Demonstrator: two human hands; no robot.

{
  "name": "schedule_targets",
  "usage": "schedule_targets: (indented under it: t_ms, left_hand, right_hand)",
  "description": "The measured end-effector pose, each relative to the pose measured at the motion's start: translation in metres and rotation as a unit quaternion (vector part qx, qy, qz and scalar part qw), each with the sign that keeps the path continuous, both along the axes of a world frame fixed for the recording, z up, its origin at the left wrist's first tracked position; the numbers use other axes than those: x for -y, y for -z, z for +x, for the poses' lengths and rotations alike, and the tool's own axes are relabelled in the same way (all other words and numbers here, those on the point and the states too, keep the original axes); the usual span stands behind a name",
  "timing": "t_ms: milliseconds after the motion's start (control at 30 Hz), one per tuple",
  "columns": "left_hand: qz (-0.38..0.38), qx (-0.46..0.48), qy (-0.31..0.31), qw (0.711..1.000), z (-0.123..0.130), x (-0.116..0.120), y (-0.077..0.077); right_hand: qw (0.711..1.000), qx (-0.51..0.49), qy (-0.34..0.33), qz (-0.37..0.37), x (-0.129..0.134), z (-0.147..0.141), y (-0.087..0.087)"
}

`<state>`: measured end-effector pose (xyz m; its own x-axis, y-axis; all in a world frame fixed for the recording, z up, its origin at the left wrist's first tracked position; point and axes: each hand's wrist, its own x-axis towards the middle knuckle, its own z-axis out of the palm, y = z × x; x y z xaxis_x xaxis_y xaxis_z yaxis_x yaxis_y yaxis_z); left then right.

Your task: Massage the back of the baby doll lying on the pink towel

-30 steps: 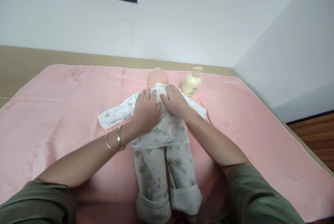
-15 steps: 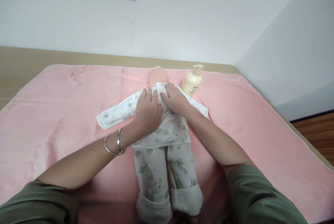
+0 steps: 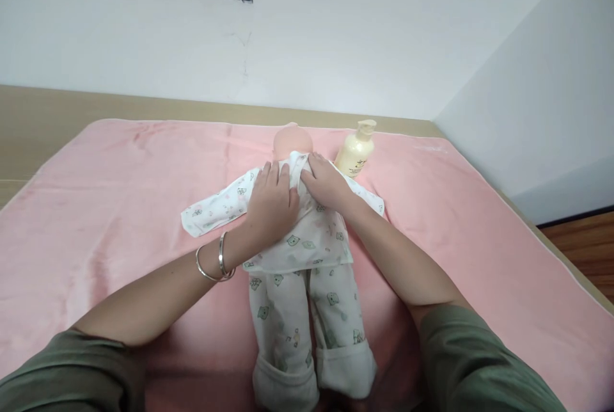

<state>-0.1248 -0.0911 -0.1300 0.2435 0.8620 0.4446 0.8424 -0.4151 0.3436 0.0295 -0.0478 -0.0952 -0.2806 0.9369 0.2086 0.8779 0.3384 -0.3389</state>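
Note:
A baby doll (image 3: 293, 141) lies lengthwise in front of me, its rounded head at the far end. It wears a white printed top (image 3: 307, 244) and matching trousers (image 3: 283, 316) with turned-up cuffs. Flat on the left side of the top's chest rests my left hand (image 3: 272, 202), fingers stretched out toward the collar. My right hand (image 3: 327, 183) lies on the chest's upper right, fingertips near the neckline and thumb apart. Both hands are open against the cloth. The doll's sleeves spread to either side, and its face does not show.
A cream pump bottle (image 3: 355, 151) stands just beyond the doll's right-hand sleeve. Beneath everything is a pink blanket (image 3: 446, 220) on a wooden surface (image 3: 48, 105). A white wall (image 3: 336, 34) rises behind, with another wall on the right.
The view has shifted very slightly, moving everything a little to the right in the picture. Both hands stay on the doll's chest with almost no movement.

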Motion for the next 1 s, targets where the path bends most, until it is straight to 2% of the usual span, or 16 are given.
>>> schedule_targets:
  t_ms: [100, 233, 333, 433, 567, 633, 733, 900, 1000]
  left_hand:
    - [-0.006, 0.004, 0.004, 1.0, 0.0, -0.004, 0.0]
    - [-0.063, 0.016, -0.013, 0.998, -0.009, -0.026, -0.008]
    - [-0.08, 0.028, -0.024, 0.996, -0.011, -0.032, -0.01]
    - [-0.05, 0.054, -0.031, 0.997, -0.008, -0.025, -0.004]
    - [-0.018, 0.108, -0.035, 0.993, -0.004, -0.016, 0.007]
    - [-0.007, 0.129, -0.017, 0.991, -0.004, -0.014, 0.01]
    - [-0.011, 0.152, -0.011, 0.988, -0.006, -0.015, 0.011]
    - [-0.017, 0.146, -0.012, 0.989, -0.008, -0.016, 0.011]
    - [-0.011, 0.145, -0.012, 0.989, -0.008, -0.016, 0.012]
  right_hand:
    - [1.0, 0.026, 0.012, 0.009, 0.004, -0.002, -0.001]
    - [0.994, 0.086, -0.013, 0.067, 0.039, -0.018, 0.004]
    - [0.991, 0.085, -0.038, 0.098, 0.058, -0.025, 0.006]
    - [0.995, 0.059, -0.052, 0.061, 0.047, -0.02, 0.005]
    - [0.999, 0.02, 0.003, -0.033, 0.011, -0.006, 0.002]
    - [0.998, 0.008, 0.017, -0.052, 0.004, -0.002, 0.0]
    - [0.999, -0.026, 0.016, -0.023, 0.013, -0.003, -0.006]
    - [0.992, -0.084, -0.01, 0.093, 0.032, -0.011, -0.007]
    - [0.996, -0.061, -0.034, 0.063, 0.029, -0.013, -0.001]
